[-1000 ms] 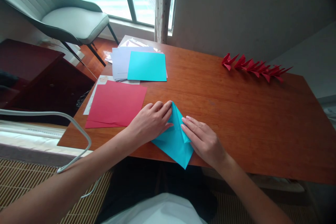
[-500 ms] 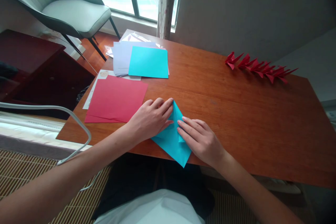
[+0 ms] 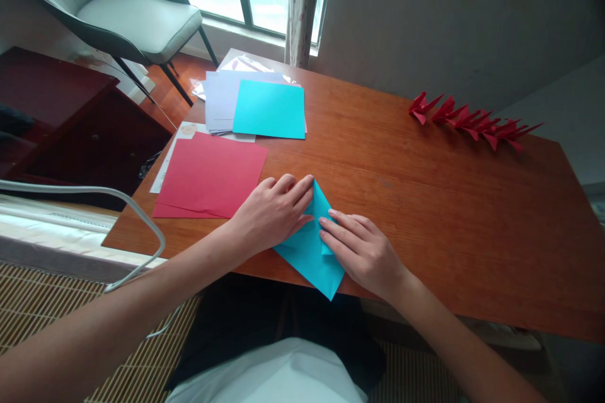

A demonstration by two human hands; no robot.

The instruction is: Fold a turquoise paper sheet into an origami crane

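A partly folded sheet of turquoise paper (image 3: 312, 267) lies at the table's near edge, one corner pointing towards me and another away. My left hand (image 3: 274, 211) is closed on its far corner, fingertips at the tip and thumb lower down on the sheet. On the right side, my right hand (image 3: 363, 249) rests with its fingers stretched out flat over a folded flap. Its thumb is hidden, and both hands cover part of the creases.
Red sheets (image 3: 212, 176) lie left of my hands. Behind them, a flat turquoise sheet (image 3: 269, 109) tops pale papers (image 3: 220, 97). Several red folded paper cranes (image 3: 467, 119) stand in a row at the table's (image 3: 449, 214) far right. A white cable (image 3: 137, 208) loops at the left.
The view has shifted slightly. Both hands stay in the same place on the turquoise paper, with no visible change in the fold.
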